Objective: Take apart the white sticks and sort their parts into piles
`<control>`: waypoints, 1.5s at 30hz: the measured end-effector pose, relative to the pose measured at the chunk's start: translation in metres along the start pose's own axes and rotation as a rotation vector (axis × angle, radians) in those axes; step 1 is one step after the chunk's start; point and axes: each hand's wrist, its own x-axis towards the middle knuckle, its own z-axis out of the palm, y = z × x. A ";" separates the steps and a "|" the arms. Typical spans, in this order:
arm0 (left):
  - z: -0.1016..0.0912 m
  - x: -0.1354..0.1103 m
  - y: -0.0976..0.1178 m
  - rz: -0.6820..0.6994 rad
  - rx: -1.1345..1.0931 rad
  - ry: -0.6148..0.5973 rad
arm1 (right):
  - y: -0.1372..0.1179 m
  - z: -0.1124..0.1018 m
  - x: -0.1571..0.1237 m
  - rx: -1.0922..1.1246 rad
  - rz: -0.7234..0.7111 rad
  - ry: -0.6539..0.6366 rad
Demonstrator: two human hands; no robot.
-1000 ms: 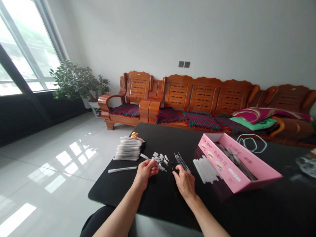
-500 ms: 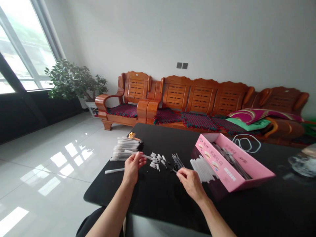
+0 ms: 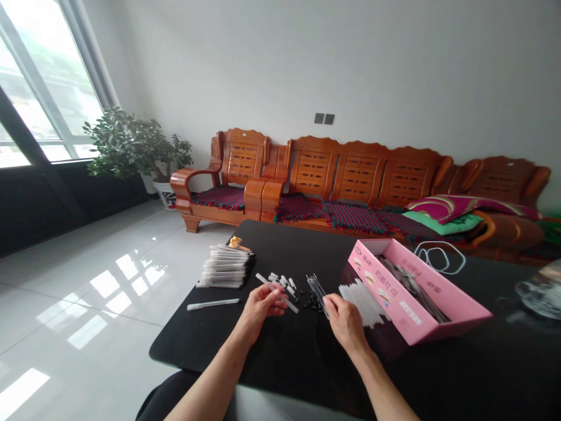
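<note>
My left hand (image 3: 262, 305) pinches a translucent white pen barrel (image 3: 291, 304), which slants down to the right over the black table. The fingers of my right hand (image 3: 346, 321) are closed at the near ends of a small bunch of dark pen refills (image 3: 314, 284); the exact grip is partly hidden. Small black plugs (image 3: 314, 302) lie beside the refills. White pen caps (image 3: 282, 281) are scattered just beyond my left hand. Right of my right hand, a row of empty-looking white barrels (image 3: 362, 301) lies flat. A stack of capped white pens (image 3: 224, 267) is at the left.
A pink box (image 3: 405, 304) full of dark refills stands on the black table (image 3: 272, 356) at the right. One single pen (image 3: 213, 304) lies near the left edge. A small yellow figurine (image 3: 235, 241) sits behind the stack, and a white cable (image 3: 442, 257) lies behind the box.
My left hand has moved right and nearer to me, and the barrel in it now tilts more steeply. My right hand has shifted slightly right, onto the refills' near ends.
</note>
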 end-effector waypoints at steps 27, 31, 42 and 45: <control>0.008 -0.003 0.009 0.099 -0.073 0.045 | -0.062 0.012 -0.029 0.730 -0.031 -0.366; -0.023 0.010 0.026 0.246 -0.266 0.364 | -0.053 0.010 -0.039 0.102 -0.327 -0.076; -0.028 0.012 0.010 0.123 0.503 0.270 | -0.004 -0.002 -0.003 -0.261 -0.016 0.076; -0.037 0.016 0.001 0.123 0.875 0.350 | 0.021 -0.004 0.008 -0.481 0.106 0.055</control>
